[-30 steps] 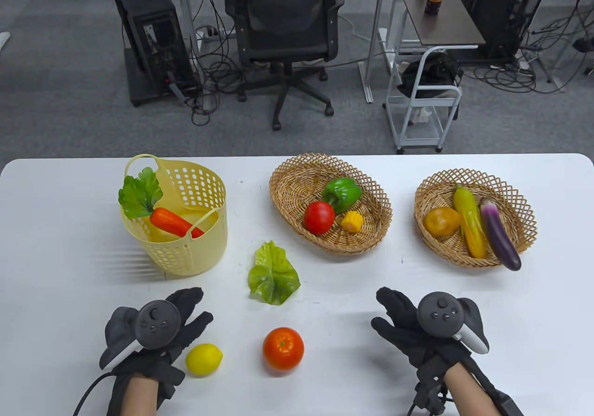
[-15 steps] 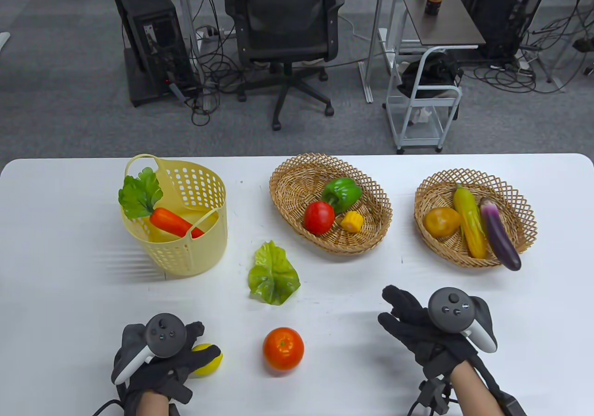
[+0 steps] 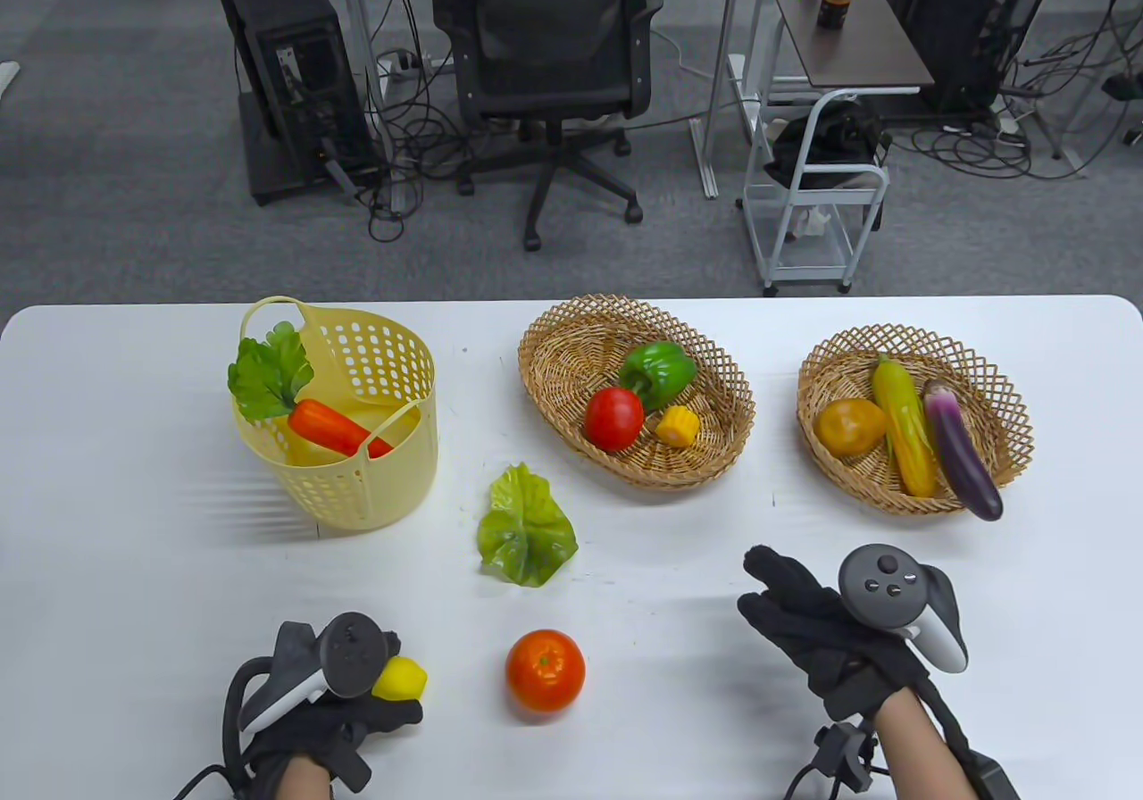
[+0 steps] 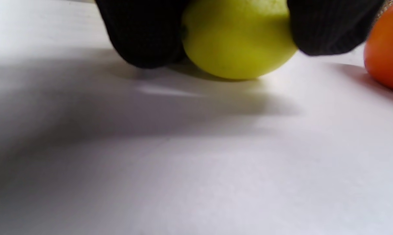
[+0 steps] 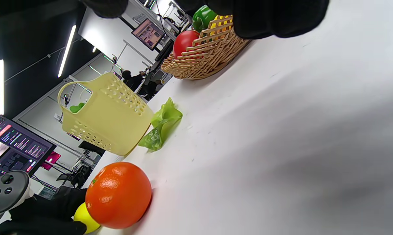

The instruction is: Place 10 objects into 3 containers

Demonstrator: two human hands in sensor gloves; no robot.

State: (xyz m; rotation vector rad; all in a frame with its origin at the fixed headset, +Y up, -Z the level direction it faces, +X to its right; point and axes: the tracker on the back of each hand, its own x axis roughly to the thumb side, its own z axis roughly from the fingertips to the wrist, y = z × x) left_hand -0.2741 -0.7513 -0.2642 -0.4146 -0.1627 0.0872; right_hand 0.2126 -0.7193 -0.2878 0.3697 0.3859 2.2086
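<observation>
- The left hand (image 3: 335, 702) gripped the lemon (image 3: 400, 679) near the front edge of the table (image 3: 134, 568); in the left wrist view its fingers (image 4: 144, 36) closed on both sides of the fruit, which touched the surface.
- The orange (image 3: 546, 670) lay just beside the lemon, and the lettuce leaf (image 3: 525, 528) lay behind it.
- The right hand (image 3: 826, 635) held nothing, with fingers stretched apart over the table.
- The yellow basket (image 3: 357, 479) held a carrot (image 3: 335, 425).

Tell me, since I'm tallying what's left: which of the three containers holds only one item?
The yellow plastic basket on the left: only a carrot shows inside. The middle wicker basket and the right wicker basket each hold three.
</observation>
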